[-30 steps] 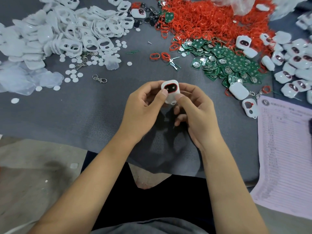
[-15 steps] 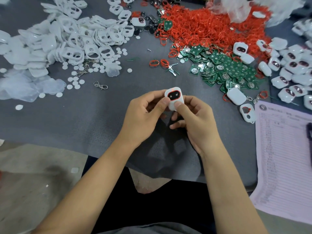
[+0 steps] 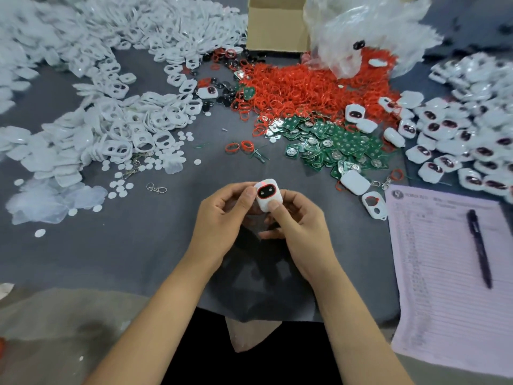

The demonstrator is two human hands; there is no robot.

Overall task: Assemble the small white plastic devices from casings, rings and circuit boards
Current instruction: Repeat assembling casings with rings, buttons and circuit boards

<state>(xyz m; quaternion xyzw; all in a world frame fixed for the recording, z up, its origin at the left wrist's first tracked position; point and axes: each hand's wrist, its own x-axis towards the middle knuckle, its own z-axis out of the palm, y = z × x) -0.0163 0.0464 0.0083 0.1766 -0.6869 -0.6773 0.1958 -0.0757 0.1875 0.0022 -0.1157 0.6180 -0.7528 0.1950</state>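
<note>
Pinching a small white device point(image 3: 268, 195) between both hands, just above the grey cloth point(image 3: 138, 259) on the table. Device face shows a red ring around a dark oval window. Left hand point(image 3: 222, 218) fingers curl behind it, thumb pressing its left edge; right hand point(image 3: 297, 226) thumb presses its lower front, fingers curled underneath. Both forearms reach in from the near edge. Just beyond the hands, right: green circuit boards point(image 3: 336, 145) in a loose heap, red rings point(image 3: 311, 87) piled behind them. Far beyond: open cardboard box point(image 3: 274, 26), contents can't tell; clear plastic bag point(image 3: 361, 31) slumped beside it, some rings and a white part inside. Left of hands: white casings point(image 3: 111, 112) spread in heaps, small white discs point(image 3: 119, 187) scattered nearer. Right: finished devices point(image 3: 458, 140) piled, paper sheet point(image 3: 449, 287) with a pen point(image 3: 478, 248) lying on it.
</note>
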